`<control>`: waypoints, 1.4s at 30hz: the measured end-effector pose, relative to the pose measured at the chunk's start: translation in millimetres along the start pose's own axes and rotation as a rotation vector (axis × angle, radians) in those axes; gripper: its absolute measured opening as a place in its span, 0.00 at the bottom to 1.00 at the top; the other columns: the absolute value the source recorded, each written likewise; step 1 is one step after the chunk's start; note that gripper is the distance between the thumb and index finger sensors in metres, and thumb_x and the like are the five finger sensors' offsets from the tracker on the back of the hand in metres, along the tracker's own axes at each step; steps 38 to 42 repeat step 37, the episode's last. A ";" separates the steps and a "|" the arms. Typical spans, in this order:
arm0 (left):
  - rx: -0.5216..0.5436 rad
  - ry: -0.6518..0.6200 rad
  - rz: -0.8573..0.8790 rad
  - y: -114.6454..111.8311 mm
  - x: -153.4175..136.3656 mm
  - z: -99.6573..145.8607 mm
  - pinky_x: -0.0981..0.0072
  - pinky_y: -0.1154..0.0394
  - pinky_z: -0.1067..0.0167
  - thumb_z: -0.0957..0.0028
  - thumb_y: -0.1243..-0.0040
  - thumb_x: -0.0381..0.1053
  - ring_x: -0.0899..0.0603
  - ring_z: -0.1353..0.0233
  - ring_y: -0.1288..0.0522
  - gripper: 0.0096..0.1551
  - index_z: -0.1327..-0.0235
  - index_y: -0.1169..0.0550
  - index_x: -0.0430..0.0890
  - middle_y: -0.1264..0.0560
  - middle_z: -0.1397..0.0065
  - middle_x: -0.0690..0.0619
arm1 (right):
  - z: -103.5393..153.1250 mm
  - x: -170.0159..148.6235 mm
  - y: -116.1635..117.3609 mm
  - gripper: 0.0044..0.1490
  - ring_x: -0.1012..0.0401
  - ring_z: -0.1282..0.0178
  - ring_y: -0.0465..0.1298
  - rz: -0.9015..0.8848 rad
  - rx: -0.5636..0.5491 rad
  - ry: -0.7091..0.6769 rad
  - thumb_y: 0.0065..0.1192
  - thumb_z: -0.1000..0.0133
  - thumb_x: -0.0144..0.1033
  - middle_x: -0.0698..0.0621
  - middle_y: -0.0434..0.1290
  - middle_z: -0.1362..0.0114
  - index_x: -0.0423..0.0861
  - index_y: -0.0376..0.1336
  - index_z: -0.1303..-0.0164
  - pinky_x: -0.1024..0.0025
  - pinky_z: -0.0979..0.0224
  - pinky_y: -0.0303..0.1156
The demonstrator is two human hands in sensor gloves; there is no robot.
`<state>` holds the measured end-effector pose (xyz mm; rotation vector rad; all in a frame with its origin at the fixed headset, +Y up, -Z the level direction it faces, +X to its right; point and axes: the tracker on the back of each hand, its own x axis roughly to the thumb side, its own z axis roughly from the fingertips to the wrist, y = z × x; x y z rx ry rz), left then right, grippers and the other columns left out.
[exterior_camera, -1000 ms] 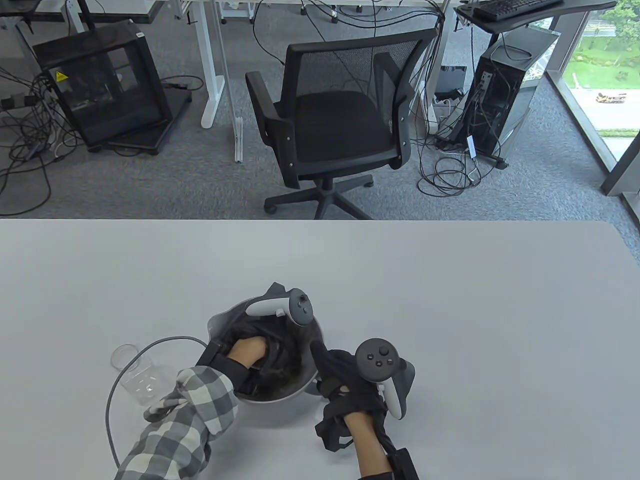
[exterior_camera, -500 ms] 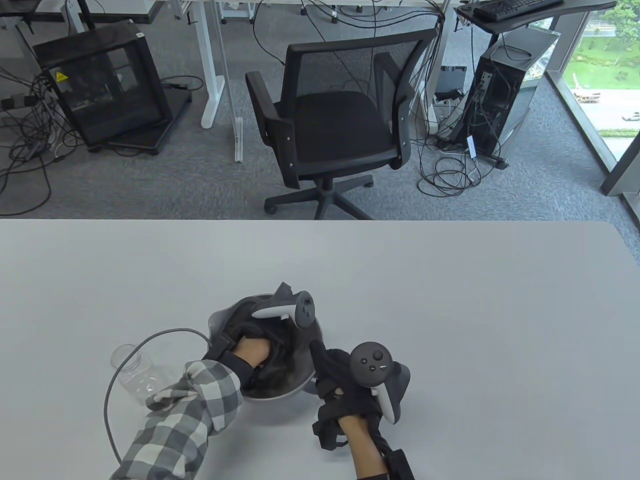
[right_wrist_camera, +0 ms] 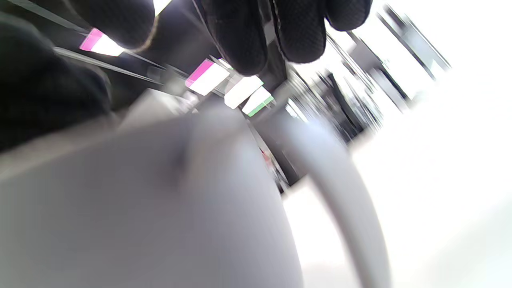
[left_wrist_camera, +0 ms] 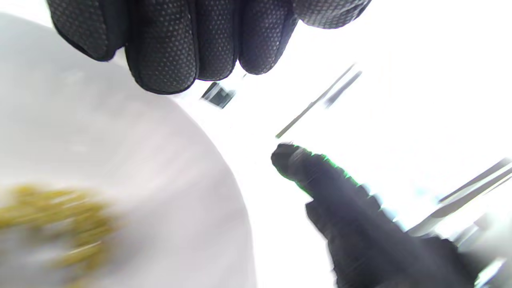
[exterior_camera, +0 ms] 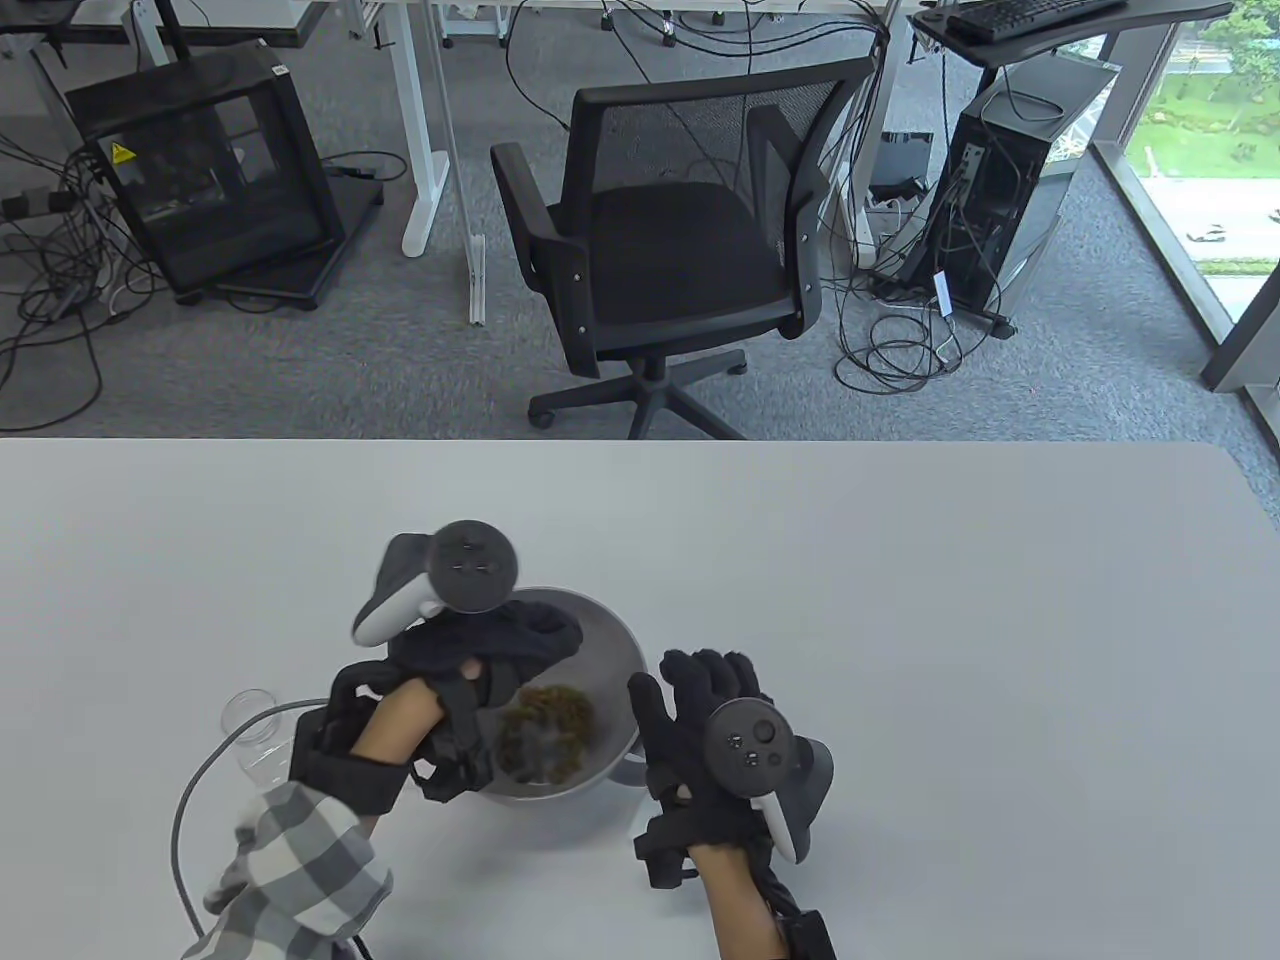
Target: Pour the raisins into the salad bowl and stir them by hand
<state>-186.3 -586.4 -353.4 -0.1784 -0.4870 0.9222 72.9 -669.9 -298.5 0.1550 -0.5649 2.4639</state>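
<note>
A steel salad bowl (exterior_camera: 612, 640) stands near the table's front edge with a heap of greenish-brown raisins (exterior_camera: 546, 727) in its bottom. My left hand (exterior_camera: 535, 632) hovers over the bowl's left rim, above the raisins; its gloved fingers (left_wrist_camera: 180, 44) are loosely curled and hold nothing. My right hand (exterior_camera: 702, 688) is just right of the bowl, fingers straight and pointing away from me, the thumb lying against the outside of the rim. The right wrist view shows the bowl's outer wall (right_wrist_camera: 160, 208), blurred. An empty clear jar (exterior_camera: 250, 722) lies left of the bowl, partly behind my left forearm.
A grey cable (exterior_camera: 200, 790) loops over the table from my left wrist past the jar. The white table (exterior_camera: 900, 600) stretches back and right. Beyond its far edge stands a black office chair (exterior_camera: 680, 240) on the carpet.
My left hand has come up out of the bowl and shifted left, uncovering the raisins. My right hand's fingers have straightened beside the bowl's right side.
</note>
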 end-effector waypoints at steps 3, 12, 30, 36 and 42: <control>0.146 -0.152 0.262 8.5 7.2 58.4 0.20 0.39 0.36 0.46 0.42 0.61 0.25 0.28 0.36 0.47 0.23 0.49 0.43 0.45 0.21 0.31 | 8.5 37.5 -47.1 0.50 0.32 0.18 0.45 -0.033 -0.091 -0.215 0.47 0.41 0.67 0.32 0.47 0.14 0.46 0.48 0.17 0.18 0.34 0.41; 0.115 0.004 0.065 -37.5 -57.0 147.7 0.08 0.56 0.37 0.45 0.44 0.68 0.17 0.22 0.60 0.65 0.29 0.74 0.45 0.77 0.24 0.31 | 20.2 33.5 -62.0 0.66 0.28 0.21 0.26 -0.158 0.315 -0.287 0.49 0.41 0.72 0.33 0.19 0.17 0.49 0.21 0.17 0.14 0.38 0.32; -0.041 0.213 0.169 -80.2 -120.4 149.0 0.11 0.55 0.37 0.43 0.46 0.67 0.18 0.23 0.59 0.65 0.32 0.76 0.42 0.78 0.26 0.29 | 27.7 -64.1 19.7 0.69 0.30 0.22 0.29 -0.489 0.641 0.183 0.48 0.42 0.71 0.31 0.20 0.20 0.40 0.18 0.22 0.17 0.38 0.33; -0.071 0.217 0.166 -85.2 -122.2 145.2 0.11 0.55 0.36 0.43 0.45 0.67 0.18 0.23 0.58 0.65 0.31 0.75 0.41 0.77 0.26 0.29 | 26.9 -63.0 22.1 0.69 0.30 0.22 0.29 -0.492 0.655 0.185 0.48 0.42 0.71 0.31 0.19 0.20 0.40 0.18 0.22 0.17 0.37 0.33; -0.080 0.212 0.163 -85.9 -122.0 144.0 0.11 0.55 0.36 0.43 0.45 0.66 0.18 0.23 0.58 0.65 0.31 0.75 0.41 0.77 0.26 0.29 | 25.3 -62.0 21.8 0.69 0.31 0.22 0.29 -0.482 0.650 0.180 0.48 0.42 0.71 0.31 0.20 0.20 0.40 0.19 0.22 0.18 0.36 0.34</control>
